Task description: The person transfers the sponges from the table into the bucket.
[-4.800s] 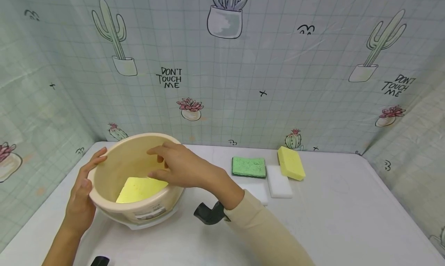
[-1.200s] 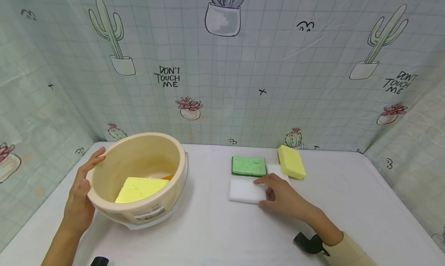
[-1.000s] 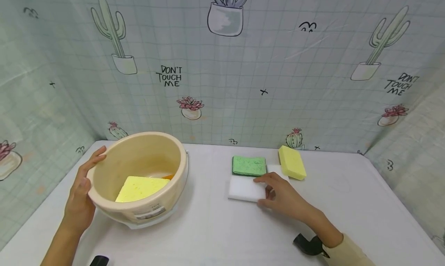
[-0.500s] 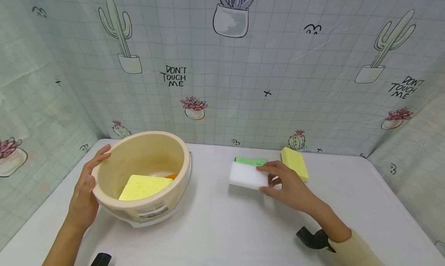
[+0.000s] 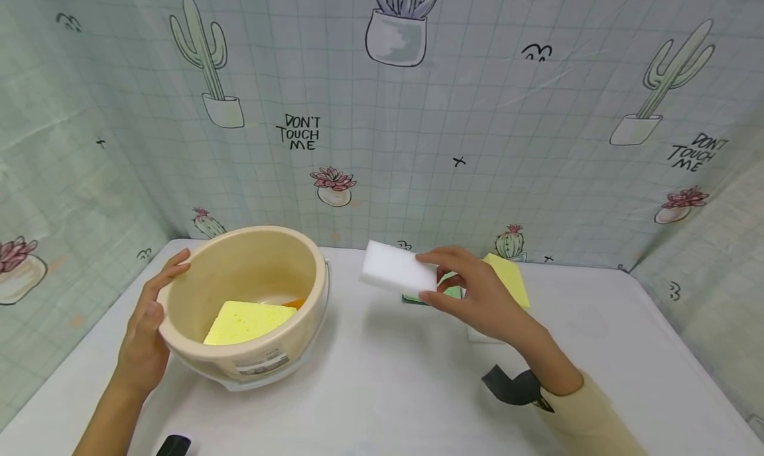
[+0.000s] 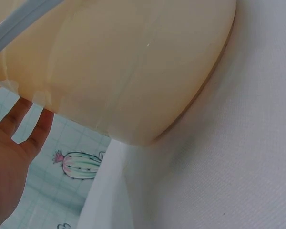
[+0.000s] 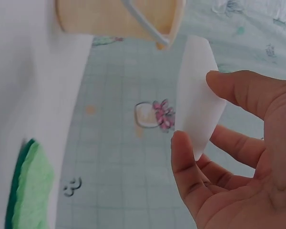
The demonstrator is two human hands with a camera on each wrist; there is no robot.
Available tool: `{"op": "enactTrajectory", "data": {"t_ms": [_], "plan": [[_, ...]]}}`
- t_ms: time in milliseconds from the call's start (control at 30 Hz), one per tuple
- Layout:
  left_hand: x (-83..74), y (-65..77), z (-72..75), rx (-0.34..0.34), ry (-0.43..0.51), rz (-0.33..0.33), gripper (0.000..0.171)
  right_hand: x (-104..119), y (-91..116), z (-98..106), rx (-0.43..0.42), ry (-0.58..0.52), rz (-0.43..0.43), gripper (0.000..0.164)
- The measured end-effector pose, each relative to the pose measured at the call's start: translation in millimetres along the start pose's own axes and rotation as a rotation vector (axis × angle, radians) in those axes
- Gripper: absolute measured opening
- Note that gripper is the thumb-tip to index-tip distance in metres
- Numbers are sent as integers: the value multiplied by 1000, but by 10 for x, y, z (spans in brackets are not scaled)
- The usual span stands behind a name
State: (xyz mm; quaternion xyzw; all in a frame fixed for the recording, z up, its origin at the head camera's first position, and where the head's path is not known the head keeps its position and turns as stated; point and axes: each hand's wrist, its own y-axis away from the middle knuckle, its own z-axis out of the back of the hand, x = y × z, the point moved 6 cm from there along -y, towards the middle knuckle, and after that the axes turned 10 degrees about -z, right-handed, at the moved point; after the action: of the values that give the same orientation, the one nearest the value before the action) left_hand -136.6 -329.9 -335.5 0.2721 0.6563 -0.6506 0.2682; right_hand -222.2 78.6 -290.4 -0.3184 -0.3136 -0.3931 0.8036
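Note:
My right hand (image 5: 477, 297) pinches a white sponge (image 5: 396, 267) between thumb and fingers, above the table. The right wrist view shows that sponge (image 7: 198, 95) edge-on between thumb and fingertips. At the left, my left hand (image 5: 140, 337) rests against the side and rim of a beige bucket (image 5: 179, 340), its fingers (image 6: 38, 129) fairly straight. Inside the bucket lie a yellow sponge (image 5: 247, 322) and something orange (image 5: 294, 303), mostly hidden. A green sponge (image 5: 451, 292) lies behind my right hand, partly covered by it.
Another yellow sponge (image 5: 507, 277) and a white block (image 5: 482, 337) lie at the right, partly behind my hand. A grey-white handle (image 7: 145, 21) hangs on the bucket. Printed curtain walls (image 5: 382, 144) enclose the white table (image 5: 370, 403) at the back and sides.
My right hand has come out of the bucket, gone to the white sponge on the table, gripped and lifted it, and carried it leftward. My left hand has stayed at the bucket.

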Motion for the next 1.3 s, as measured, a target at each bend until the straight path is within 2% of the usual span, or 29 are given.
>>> {"op": "enactTrajectory", "data": {"t_ms": [233,800,1033,1300], "plan": [[5,-1,-2,2,1,-1,48,302,-168,-95,4,-26,62,48],[13,-4,-12,5,17,-15,47,823,-547,-495,72,-106,108,46],[-1,-1,-18,5,18,-21,47,957,-679,-649,110,-129,83,46],[-2,-1,-24,7,13,-18,47,1061,-809,-846,176,-49,3,48]]}}
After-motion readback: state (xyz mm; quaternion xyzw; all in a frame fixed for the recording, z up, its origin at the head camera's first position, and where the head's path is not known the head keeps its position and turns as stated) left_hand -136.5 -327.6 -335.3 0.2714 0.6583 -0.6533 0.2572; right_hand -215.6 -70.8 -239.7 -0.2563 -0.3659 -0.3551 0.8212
